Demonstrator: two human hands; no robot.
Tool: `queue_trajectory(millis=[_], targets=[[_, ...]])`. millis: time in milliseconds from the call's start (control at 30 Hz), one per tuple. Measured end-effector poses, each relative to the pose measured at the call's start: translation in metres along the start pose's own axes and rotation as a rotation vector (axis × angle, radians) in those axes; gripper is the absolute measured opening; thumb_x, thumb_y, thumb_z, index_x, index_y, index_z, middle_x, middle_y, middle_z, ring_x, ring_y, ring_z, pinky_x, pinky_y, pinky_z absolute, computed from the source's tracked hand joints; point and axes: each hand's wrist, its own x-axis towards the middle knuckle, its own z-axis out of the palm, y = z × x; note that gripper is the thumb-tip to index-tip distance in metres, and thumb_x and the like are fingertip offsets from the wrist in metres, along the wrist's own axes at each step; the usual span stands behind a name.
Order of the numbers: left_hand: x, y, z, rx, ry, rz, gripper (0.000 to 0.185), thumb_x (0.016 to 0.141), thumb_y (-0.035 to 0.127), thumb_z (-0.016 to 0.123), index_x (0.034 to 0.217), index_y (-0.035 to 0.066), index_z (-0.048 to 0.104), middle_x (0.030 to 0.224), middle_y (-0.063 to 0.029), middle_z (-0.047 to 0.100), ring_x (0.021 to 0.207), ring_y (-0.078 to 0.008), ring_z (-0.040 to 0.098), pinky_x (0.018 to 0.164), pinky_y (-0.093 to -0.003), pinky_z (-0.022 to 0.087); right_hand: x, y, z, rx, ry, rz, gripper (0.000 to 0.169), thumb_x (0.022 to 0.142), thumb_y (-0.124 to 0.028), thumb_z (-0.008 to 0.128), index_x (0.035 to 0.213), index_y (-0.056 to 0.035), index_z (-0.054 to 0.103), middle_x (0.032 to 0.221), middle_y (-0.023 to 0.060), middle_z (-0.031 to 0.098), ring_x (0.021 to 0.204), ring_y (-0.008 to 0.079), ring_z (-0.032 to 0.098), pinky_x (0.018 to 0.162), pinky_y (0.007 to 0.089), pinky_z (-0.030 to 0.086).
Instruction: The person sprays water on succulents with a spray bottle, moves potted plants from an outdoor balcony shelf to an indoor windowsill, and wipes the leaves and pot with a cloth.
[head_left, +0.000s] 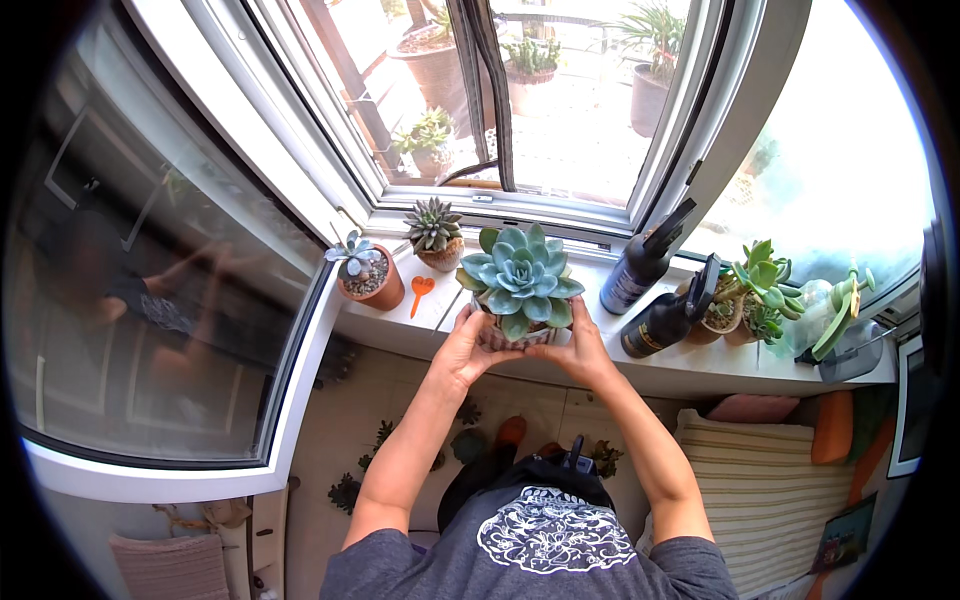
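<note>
Between my two hands is a large blue-green rosette succulent (523, 271) in a patterned pot (510, 339) at the windowsill's front edge. My left hand (465, 351) cups the pot's left side, and my right hand (581, 346) grips its right side. The leaves spread over the rim and hide part of the pot. Left of it lies an orange heart-shaped plant marker (421, 294). A small dark rosette succulent (433, 226) stands behind the marker, in a brown-and-white pot. Farther left, a pale succulent (354, 255) grows in a terracotta pot (381, 283).
Two dark spray bottles (634, 274) (664, 322) stand right of my right hand. Beyond them are potted succulents (761, 281) and a clear sprayer with a green head (840, 307). An open window sash (300, 420) juts in at left. More plants (345, 493) stand on the floor.
</note>
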Motion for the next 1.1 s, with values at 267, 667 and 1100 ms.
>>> queue_trajectory(millis=[267,667,1100], targets=[[0.008,-0.002,-0.01,-0.009,0.075,-0.042,0.059,0.091,0.011,0.063,0.142,0.012,0.034,0.138,-0.0181,0.042,0.127,-0.0424,0.046,0.093,-0.0707,0.048,0.005,0.004,0.001,-0.007,-0.002,0.007,0.111,0.059,-0.028,0.093,0.145,0.0032,0.031,0.138,0.0239,0.047,0.127,0.0358,0.05,0.107,0.0407,0.041],[-0.044,-0.014,0.006,0.81,0.358,0.784,0.067,0.09,0.014,0.067,0.146,0.002,0.032,0.14,-0.0184,0.043,0.127,-0.0304,0.046,0.103,-0.0428,0.043,-0.019,-0.015,-0.014,0.241,0.104,0.101,0.064,0.085,-0.004,0.065,0.144,0.0039,0.041,0.129,0.0182,0.057,0.122,0.0256,0.056,0.101,0.0373,0.049],[-0.013,0.02,0.102,2.146,-0.339,1.102,0.096,0.068,0.038,0.084,0.15,0.023,0.036,0.147,-0.0108,0.043,0.145,-0.0308,0.028,0.113,-0.0703,0.004,-0.021,-0.046,-0.02,0.739,0.11,0.28,0.05,0.088,0.003,0.046,0.138,0.0034,0.047,0.119,0.013,0.061,0.107,0.0169,0.061,0.095,0.0303,0.051]])
